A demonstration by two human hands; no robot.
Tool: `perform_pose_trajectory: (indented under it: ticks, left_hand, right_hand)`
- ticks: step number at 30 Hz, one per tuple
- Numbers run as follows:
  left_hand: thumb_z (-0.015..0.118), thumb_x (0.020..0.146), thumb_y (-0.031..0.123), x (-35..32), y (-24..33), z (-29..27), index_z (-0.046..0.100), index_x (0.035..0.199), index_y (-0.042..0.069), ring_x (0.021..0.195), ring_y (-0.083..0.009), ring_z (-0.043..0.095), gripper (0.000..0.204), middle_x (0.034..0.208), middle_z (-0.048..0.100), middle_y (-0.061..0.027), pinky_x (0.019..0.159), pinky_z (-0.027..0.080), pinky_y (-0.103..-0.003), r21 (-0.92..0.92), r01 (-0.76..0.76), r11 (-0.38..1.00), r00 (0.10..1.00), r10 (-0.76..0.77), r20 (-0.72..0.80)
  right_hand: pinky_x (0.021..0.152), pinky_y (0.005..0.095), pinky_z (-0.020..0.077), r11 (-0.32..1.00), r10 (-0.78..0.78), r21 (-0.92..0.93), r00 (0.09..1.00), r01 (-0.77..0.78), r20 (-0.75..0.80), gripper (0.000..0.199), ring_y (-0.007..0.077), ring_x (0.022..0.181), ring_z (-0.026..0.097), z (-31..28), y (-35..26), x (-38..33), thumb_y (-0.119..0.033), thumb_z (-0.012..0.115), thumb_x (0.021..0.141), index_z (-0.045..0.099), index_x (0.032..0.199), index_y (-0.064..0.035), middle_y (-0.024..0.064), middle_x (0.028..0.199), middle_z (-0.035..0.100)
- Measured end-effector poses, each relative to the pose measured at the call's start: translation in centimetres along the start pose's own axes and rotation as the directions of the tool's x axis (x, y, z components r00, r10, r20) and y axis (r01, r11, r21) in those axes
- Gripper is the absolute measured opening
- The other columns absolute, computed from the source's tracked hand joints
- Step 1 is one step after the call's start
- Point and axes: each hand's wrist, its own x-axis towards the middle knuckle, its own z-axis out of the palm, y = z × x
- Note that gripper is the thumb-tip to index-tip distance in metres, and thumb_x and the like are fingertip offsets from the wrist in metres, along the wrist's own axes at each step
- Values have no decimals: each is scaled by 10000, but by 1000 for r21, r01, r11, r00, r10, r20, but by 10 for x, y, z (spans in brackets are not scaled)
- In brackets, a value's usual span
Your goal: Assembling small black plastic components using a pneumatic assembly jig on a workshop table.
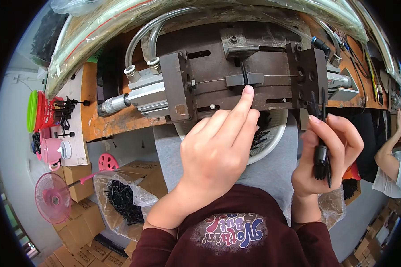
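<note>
My left hand reaches forward with its index finger stretched out. The fingertip touches a thin black part standing in the middle slot of a dark metal press fixture. My right hand is closed around a bunch of thin black parts that stick up and down out of the fist. It hovers beside the fixture's right block. A white bowl with more black parts rests on my lap under both hands.
Silver air cylinders with clear hoses flank the fixture on an orange bench. At the left are a red container, a pink cup, a pink fan, boxes and a bag of black parts. Another person's arm shows at the right.
</note>
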Motion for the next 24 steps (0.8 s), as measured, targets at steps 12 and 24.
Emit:
perform_pose_trajectory:
  ticks: [12,24]
  left_hand:
    - [811,643,114,6,-2,-4,692,936,72,620,-128,611,318,1101,682,-78,571,487,-226,-213,119,970,993,-113,41]
    - [859,580,45,2,18,-26,702,941,27,737,-193,642,394,872,662,-91,624,521,-263,-542,63,838,993,-105,-47]
  right_hand:
    - [758,294,493,999,17,35,1000,-18,17,317,203,880,583,-2,2,-3,19,761,714,657,1000,-70,83,974,577]
    - [678,271,503,987,-83,153,981,56,178,339,184,831,589,3,-8,-2,46,718,722,707,1043,-60,68,973,542]
